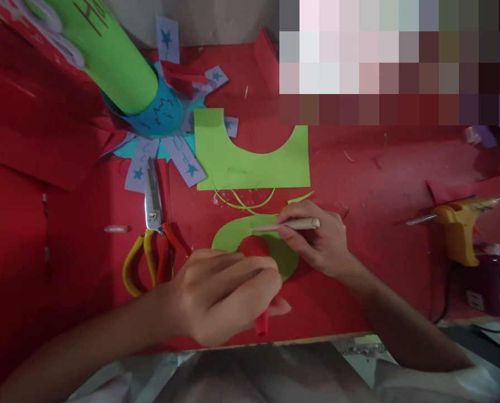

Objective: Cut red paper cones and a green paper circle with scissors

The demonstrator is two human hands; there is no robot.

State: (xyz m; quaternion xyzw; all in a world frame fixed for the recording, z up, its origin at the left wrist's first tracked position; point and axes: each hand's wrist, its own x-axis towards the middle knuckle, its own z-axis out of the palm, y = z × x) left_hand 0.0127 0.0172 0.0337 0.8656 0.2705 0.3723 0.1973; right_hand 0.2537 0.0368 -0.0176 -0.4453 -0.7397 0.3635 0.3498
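My left hand (229, 294) is closed around a red tapered tube (262, 323), wide at its far end and narrow near me. The tube's wide end stands over a light green paper disc (229, 232) on the red table; whether it touches the disc I cannot tell. Between the fingers and thumb of my right hand (317, 238) is a pale pen (298, 224), its tip pointing left over the disc, close to the tube. Just beyond lie thin green paper strips (267, 200) and a green sheet (254, 170) with a round cut-out.
Scissors (152, 210) with yellow and red handles lie left of my hands. A green cylinder (119, 61) in a blue base (161, 115) stands at the far left, with lettered purple tags (183, 159) around it. A yellow glue gun (462, 226) is at the right.
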